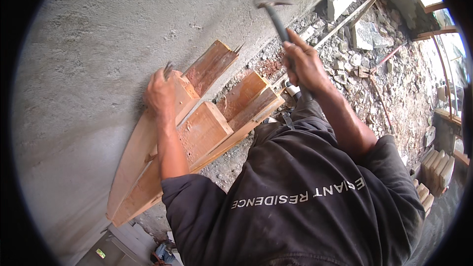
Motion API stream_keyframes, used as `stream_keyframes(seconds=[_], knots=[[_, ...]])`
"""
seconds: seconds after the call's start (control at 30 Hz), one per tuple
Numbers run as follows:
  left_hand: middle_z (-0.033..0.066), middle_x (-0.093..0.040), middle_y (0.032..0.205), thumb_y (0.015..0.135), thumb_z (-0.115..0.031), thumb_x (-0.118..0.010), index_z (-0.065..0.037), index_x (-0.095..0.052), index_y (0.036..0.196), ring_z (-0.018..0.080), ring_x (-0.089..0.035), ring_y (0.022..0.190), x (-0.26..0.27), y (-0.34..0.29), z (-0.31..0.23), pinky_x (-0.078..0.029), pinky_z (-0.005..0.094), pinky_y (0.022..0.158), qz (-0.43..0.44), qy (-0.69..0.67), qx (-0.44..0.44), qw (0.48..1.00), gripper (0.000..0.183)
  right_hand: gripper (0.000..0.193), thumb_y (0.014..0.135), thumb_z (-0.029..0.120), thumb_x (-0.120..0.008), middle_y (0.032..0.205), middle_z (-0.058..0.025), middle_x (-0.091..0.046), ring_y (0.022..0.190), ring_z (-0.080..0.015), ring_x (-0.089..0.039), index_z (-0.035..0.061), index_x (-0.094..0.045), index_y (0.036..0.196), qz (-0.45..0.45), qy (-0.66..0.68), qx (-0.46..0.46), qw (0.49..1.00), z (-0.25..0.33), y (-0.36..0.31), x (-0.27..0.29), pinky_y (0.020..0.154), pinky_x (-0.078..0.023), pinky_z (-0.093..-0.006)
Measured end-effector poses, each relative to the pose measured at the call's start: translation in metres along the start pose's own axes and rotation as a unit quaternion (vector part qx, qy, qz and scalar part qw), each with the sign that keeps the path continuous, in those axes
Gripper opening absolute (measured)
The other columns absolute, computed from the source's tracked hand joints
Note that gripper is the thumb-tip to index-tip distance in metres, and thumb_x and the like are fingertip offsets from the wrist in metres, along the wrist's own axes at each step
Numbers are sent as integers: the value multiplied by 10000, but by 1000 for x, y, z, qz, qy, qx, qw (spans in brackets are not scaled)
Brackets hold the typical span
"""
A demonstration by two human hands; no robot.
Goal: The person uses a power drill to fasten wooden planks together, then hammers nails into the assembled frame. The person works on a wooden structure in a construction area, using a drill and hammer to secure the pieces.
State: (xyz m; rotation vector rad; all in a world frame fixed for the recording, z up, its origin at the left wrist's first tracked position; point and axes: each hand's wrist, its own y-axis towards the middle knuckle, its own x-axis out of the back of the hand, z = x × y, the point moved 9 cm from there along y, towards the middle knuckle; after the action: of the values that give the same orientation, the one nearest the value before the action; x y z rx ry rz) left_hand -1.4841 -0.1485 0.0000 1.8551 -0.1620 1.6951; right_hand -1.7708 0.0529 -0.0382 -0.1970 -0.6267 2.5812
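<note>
My right hand (308,66) grips the dark handle of a hammer (278,22), raised above the wood, its head blurred by motion. At the far end of a long timber board (135,152), my left hand (161,93) is closed around a short metal tool (168,69) that looks like a chisel. Only the tool's upper end shows; its lower part is hidden by the fingers. Beside that board lies a second notched timber piece (204,120). Wood shavings (199,80) lie in the cut recesses of both.
A rough grey cement wall (108,34) rises along the left and far side. Broken rubble (354,64) covers the ground at the right, with a pale wooden strip (345,19) across it. Stacked slabs (436,170) stand at the right edge.
</note>
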Motion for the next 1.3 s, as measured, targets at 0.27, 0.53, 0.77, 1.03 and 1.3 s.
stream_keyframes(seconds=[0.27,0.53,0.77,1.03,1.3], knots=[[87,-662,887,816,-333,-659,-76,-662,886,327,-643,752,0,-20,31,-511,427,621,-12,64,74,995,266,513,991,222,-369,703,-30,-507,463,-59,-458,7,-231,1436,37,-6,-16,999,-17,1,-41,355,-400,-208],[100,-664,910,830,-338,-643,-68,-668,903,334,-648,763,-2,-21,34,-516,433,636,7,52,80,995,281,559,968,275,-449,677,-14,-493,507,-82,-438,15,-270,1430,212,-56,-26,975,-42,-40,-94,438,-398,-252],[107,-667,913,822,-360,-647,-58,-670,910,327,-650,758,-1,-24,34,-517,428,637,-14,44,81,996,315,566,984,241,-402,679,-13,-528,405,-56,-436,30,-170,1455,-129,63,79,987,-8,-9,-12,314,-396,-184],[117,-667,902,818,-342,-657,-59,-671,908,319,-651,777,-2,-19,35,-514,417,647,1,51,80,996,297,571,978,226,-428,661,18,-472,450,-54,-418,14,-189,1451,47,63,-9,997,-21,-25,-51,356,-370,-203],[118,-667,918,822,-344,-650,-61,-673,935,320,-652,788,-2,-16,31,-515,416,654,21,42,91,995,306,485,975,190,-398,644,-17,-513,412,-73,-450,29,-278,1417,1,18,27,999,-18,-17,-41,354,-424,-223]])
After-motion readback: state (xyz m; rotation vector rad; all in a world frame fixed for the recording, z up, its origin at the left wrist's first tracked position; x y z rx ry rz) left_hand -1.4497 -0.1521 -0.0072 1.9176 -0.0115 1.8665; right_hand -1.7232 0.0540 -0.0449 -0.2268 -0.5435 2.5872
